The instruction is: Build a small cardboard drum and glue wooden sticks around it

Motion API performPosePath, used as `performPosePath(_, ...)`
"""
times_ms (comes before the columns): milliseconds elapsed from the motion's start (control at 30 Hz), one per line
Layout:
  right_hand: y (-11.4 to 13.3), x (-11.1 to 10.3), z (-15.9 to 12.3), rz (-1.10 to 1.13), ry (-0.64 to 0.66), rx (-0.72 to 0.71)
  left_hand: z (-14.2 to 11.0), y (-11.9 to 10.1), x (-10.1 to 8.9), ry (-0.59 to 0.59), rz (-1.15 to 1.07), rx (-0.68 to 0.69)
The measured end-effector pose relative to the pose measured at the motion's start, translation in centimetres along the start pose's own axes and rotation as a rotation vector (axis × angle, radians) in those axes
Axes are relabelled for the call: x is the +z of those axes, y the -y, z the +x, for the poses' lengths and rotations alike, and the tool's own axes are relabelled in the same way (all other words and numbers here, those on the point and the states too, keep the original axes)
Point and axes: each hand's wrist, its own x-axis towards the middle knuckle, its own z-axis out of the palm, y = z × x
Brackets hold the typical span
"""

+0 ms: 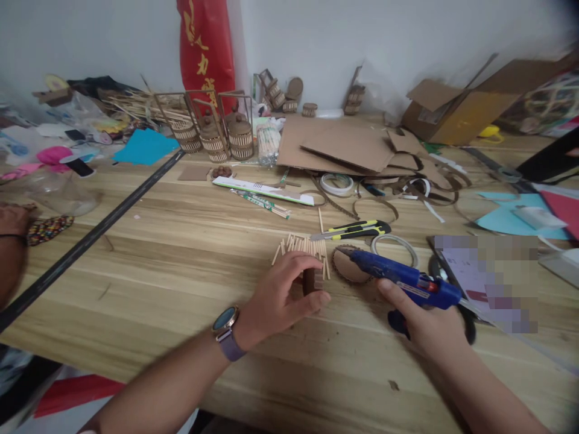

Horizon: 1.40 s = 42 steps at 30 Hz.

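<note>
My left hand (284, 295), with a watch on its wrist, curls round a small brown cardboard cylinder (310, 281) standing on the wooden table (181, 271), thumb and fingers pinching it. A row of short wooden sticks (302, 245) lies just beyond it. My right hand (425, 322) grips a blue hot glue gun (402, 278), its nozzle pointing left over a round cardboard disc (347, 266) beside the cylinder.
A yellow-black utility knife (357, 229) and a tape ring (394, 244) lie behind the disc. Cardboard sheets (348, 147), a box (456, 105), small stick-and-cardboard baskets (212, 132) and a long black ruler (90, 235) fill the back and left. Another person's arm (11, 241) is at the left edge.
</note>
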Motion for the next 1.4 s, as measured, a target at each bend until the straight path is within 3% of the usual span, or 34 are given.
performPosePath(133, -0.3, -0.2, 0.4, 0.058, 0.042, 0.092, 0.0, 0.4, 0.1, 0.075, 0.138, 0.097)
performPosePath(300, -0.6, -0.2, 0.9, 0.18, 0.073, 0.128, -0.2, 0.9, 0.7, 0.403, 0.474, 0.364)
performPosePath(400, -1.0, -0.1, 1.2, 0.215, 0.075, 0.158, -0.3, 0.9, 0.9, 0.557, 0.559, 0.4)
performPosePath(533, -1.7, -0.1, 1.5, 0.224, 0.113, 0.152, -0.3, 0.7, 0.5, 0.613, 0.553, 0.401)
performPosePath(633, -1.6, -0.1, 1.5, 0.243, 0.115, 0.123, -0.3, 0.5, 0.2, 0.588, 0.513, 0.369)
performPosePath(833, -0.6, 0.3, 1.3, 0.277, 0.083, 0.186, -0.3, 0.8, 0.8, 0.38, 0.586, 0.186)
performPosePath(933, -0.2, 0.4, 1.3, 0.297, 0.085, 0.199, -0.4, 1.1, 1.3, 0.38, 0.645, 0.067)
performPosePath(1067, -0.1, 0.5, 1.3, 0.318, 0.09, 0.218, -0.5, 1.2, 1.4, 0.4, 0.589, 0.043)
performPosePath(1233, 0.2, 0.7, 1.1, 0.499, 0.116, 0.265, -0.1, 0.6, 0.9, 0.241, 0.371, -0.001)
performPosePath(1400, 0.6, 1.1, 0.5, 0.733, 0.299, 0.211, 0.3, -0.2, 0.2, 0.074, 0.013, -0.263)
